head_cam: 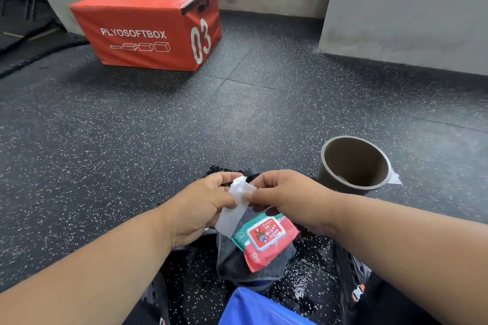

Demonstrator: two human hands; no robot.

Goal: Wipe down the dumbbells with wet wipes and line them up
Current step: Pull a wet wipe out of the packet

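**Two hands pull at one white wipe**

We pinch a white wet wipe [239, 199] with both hands. Our left hand [203, 206] grips it from one side, with fingers and thumb curled on it. Our right hand [282, 196] pinches the other side. The top of the wipe is bunched up between our fingertips, and a flat strip of it hangs down below the left hand.

The pack of wipes [264, 240] is our landmark. It is red and green with a white lid, and the lid looks closed. The wipe we hold is just above the pack. The pack lies on a dark grey cloth [237, 264], which is spread on the speckled black floor [132, 140].

Just past the pack, behind our hands, we see a small piece of something round and black [253, 172]. It may be a dumbbell, but our hands hide most of it, so we cannot tell.

Up and to the right of the pack stands a brown bin [353, 163], open at the top. Far beyond the pack, to the left, sits a big red box [148, 26] that says PLYOSOFTBOX and 03. Close below the pack is something blue [253, 309].
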